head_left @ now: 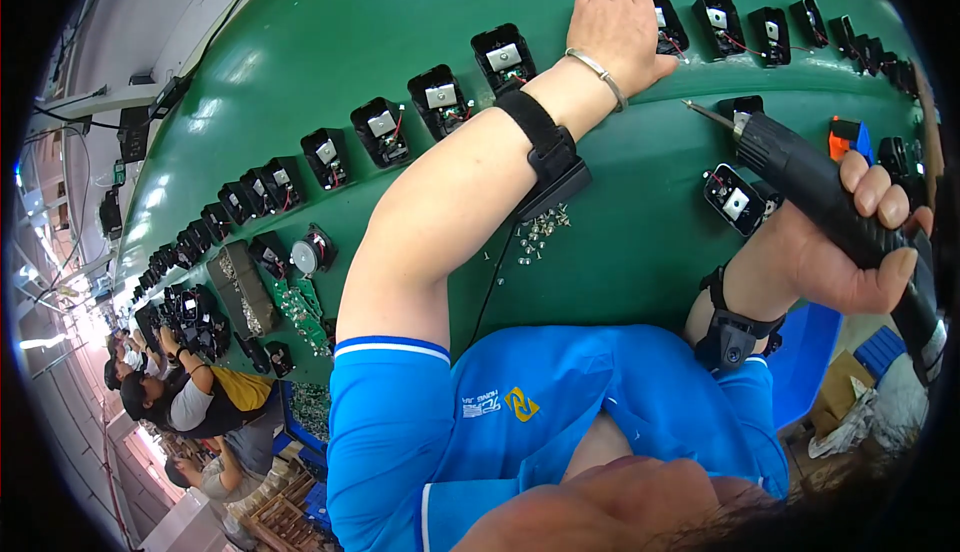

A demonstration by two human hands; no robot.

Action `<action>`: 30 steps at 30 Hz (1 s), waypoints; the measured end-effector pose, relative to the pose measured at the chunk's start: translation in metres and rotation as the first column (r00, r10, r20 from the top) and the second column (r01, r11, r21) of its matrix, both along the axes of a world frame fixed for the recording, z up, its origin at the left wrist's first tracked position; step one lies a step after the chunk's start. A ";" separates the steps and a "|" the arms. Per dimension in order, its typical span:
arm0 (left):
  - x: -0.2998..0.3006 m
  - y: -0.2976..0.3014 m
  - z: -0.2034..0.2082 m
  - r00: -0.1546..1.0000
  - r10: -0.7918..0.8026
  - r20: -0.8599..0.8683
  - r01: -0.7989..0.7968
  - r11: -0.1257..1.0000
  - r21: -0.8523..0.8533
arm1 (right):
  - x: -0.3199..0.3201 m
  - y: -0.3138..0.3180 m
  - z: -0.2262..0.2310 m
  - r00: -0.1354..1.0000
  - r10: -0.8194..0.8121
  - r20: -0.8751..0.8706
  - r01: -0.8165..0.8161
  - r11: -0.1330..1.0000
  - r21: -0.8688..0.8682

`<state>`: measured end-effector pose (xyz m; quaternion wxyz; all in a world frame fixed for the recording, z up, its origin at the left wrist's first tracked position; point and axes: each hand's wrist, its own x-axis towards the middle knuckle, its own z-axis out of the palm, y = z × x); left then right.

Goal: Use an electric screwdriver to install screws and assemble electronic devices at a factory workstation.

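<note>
My right hand (pixel 850 252) is wrapped round a black electric screwdriver (pixel 800 162), whose bit points up and left over the table. Just below the bit end lies an opened black housing (pixel 735 199) with a silver metal block and wires inside. My left arm stretches across the table to the far row. There my left hand (pixel 615 27) is closed, back upward, beside a black housing (pixel 668 22) that it partly covers. Its fingertips and whatever they grip are hidden. Small loose screws (pixel 540 237) lie in a pile under my left forearm.
Open black housings (pixel 380 132) form a long curved row along the green table (pixel 330 42). A round metal part (pixel 310 252), green circuit boards (pixel 300 312) and a grey box (pixel 242 287) lie left. An orange-and-blue object (pixel 848 140) sits right; a blue bin (pixel 805 362) stands below. Co-workers (pixel 190 382) sit far left.
</note>
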<state>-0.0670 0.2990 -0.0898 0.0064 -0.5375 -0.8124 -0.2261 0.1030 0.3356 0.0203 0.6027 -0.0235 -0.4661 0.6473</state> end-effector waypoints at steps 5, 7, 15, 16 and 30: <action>-0.010 -0.026 0.008 0.991 -0.133 -0.013 0.133 0.991 0.001 | -0.028 -0.010 -0.008 0.990 -0.107 0.089 0.115 0.989 -0.090; -0.017 -0.053 0.014 0.985 -0.170 -0.022 0.169 0.985 -0.031 | -0.043 -0.014 -0.016 0.991 -0.102 0.091 0.112 0.987 -0.117; -0.018 -0.083 0.008 0.976 -0.193 0.099 0.185 0.979 0.091 | -0.082 -0.019 -0.047 0.978 -0.104 0.181 0.120 0.989 -0.085; -0.018 -0.083 0.009 0.977 -0.194 0.083 0.186 0.978 0.096 | -0.084 -0.018 -0.049 0.979 -0.105 0.177 0.122 0.989 -0.087; -0.023 -0.090 0.008 0.979 -0.196 0.056 0.189 0.975 0.117 | -0.094 -0.017 -0.056 0.986 -0.051 0.158 0.061 0.996 -0.059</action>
